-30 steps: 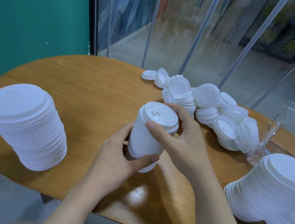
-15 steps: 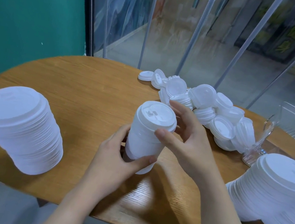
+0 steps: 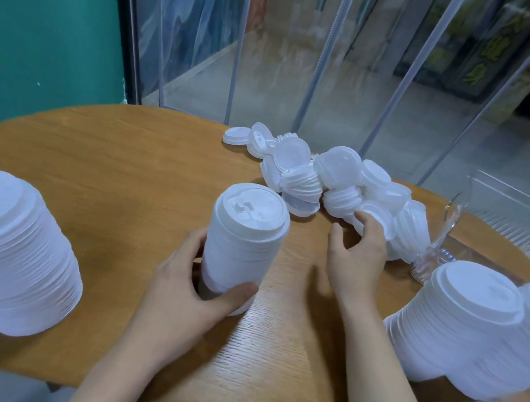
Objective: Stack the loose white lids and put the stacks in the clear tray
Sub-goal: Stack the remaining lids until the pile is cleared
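Left hand grips the base of an upright stack of white plastic lids, thumb and fingers curled round it. Right hand, fingers loosely bent, touches the near edge of the loose pile of white lids just beyond it; whether it has hold of one, cannot tell. Clear plastic tray stands right of the right hand. Taller white lid stacks flank both hands on the round wooden table.
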Motion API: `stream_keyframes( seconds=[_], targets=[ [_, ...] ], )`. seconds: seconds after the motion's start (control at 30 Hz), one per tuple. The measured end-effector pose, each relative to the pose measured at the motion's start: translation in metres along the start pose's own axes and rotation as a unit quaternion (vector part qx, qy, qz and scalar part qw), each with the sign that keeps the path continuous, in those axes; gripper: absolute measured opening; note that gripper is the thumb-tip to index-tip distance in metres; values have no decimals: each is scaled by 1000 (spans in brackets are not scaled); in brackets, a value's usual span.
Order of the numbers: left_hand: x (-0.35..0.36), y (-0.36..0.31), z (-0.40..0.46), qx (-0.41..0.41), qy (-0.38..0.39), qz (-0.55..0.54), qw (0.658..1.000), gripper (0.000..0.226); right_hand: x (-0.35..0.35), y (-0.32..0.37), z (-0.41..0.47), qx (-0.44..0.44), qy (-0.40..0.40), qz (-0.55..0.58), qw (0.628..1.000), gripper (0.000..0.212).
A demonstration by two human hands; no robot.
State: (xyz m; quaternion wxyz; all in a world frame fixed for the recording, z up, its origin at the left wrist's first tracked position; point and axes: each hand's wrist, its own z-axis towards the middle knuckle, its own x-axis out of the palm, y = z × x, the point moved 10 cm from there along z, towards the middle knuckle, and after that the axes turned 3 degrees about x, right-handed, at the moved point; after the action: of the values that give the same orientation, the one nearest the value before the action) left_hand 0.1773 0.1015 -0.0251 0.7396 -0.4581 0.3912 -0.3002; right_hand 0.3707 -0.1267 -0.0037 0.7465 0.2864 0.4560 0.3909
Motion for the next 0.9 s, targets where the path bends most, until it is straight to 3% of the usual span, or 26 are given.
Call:
stream_keyframes(
  seconds=[0.33,0.9],
  targets=[
    [3,-3,-1,0,7,-12,1000,65,3,-20,6,40,2,-93,995,44],
    [4,-4,-2,-4,8,-11,1000,64,14,3,-13,-12,95,-90,991,10]
  ],
)
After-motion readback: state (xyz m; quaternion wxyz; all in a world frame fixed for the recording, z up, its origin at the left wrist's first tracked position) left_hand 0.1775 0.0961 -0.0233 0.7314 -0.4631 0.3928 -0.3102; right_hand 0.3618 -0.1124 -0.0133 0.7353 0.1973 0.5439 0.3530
